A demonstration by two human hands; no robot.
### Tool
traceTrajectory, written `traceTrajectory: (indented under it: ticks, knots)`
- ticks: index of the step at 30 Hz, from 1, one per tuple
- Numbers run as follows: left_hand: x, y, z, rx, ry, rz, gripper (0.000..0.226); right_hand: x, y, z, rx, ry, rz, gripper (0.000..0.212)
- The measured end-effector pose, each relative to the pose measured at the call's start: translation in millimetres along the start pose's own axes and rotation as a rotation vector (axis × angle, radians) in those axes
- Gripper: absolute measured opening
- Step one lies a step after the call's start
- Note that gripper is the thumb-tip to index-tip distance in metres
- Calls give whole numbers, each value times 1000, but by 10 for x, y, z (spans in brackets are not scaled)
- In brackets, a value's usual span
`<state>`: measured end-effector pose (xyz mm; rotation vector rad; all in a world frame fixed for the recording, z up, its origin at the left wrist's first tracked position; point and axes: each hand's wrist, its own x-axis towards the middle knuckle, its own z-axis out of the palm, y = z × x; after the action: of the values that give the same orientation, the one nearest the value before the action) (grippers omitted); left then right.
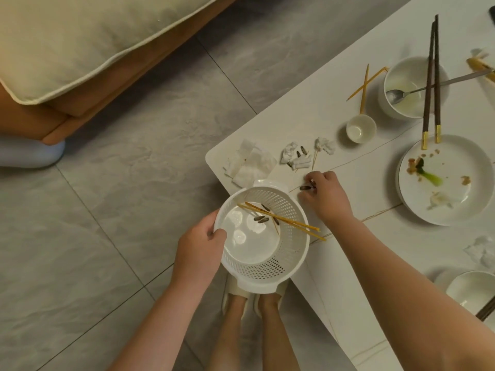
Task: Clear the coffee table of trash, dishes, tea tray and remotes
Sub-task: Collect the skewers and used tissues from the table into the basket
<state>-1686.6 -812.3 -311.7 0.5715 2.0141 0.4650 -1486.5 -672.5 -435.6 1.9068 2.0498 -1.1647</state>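
My left hand (199, 249) grips the rim of a white perforated bin (292, 253), held at the corner of the white coffee table (321, 108). Inside the bin lie bamboo skewers (284, 219) and sunflower seed shells (261, 219). My right hand (325, 195) rests on the table beside the bin, fingers pinched on a seed shell (306, 187). Crumpled tissues (251, 163), more shells (301, 152) and toothpicks lie just beyond. Farther right are a small cup (360, 128), a bowl (409, 76) with spoon and dark chopsticks (434, 76), and a dirty plate (450, 180).
A sofa with a cream cushion (80, 41) stands at top left over grey floor tiles. Another bowl (471, 289) and a crumpled tissue (482, 251) sit at the table's right edge. Loose skewers (365, 84) lie near the bowl. My feet (254, 303) stand under the bin.
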Motion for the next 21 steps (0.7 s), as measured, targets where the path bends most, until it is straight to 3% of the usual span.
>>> traceTrajectory:
  ticks: [4, 10, 12, 15, 18, 21]
  knots:
    - [19, -6, 6, -8, 0, -6, 49, 1, 26, 76, -81, 43, -70, 22]
    - [26, 28, 18, -7, 2, 0, 63, 93, 14, 30, -128, 82, -14, 13]
    - [29, 32, 18, -9, 1, 11, 61, 134, 15, -15, 27, 134, 50, 7]
    - [39, 43, 21, 7, -1, 14, 64, 250, -13, -155, 236, 241, 137, 18]
    - [67, 32, 23, -2, 4, 9, 64, 331, -82, -293, 302, 228, 185, 15]
    - [85, 2, 31, -6, 4, 15, 57, 168, -338, -448, 603, 207, 117, 10]
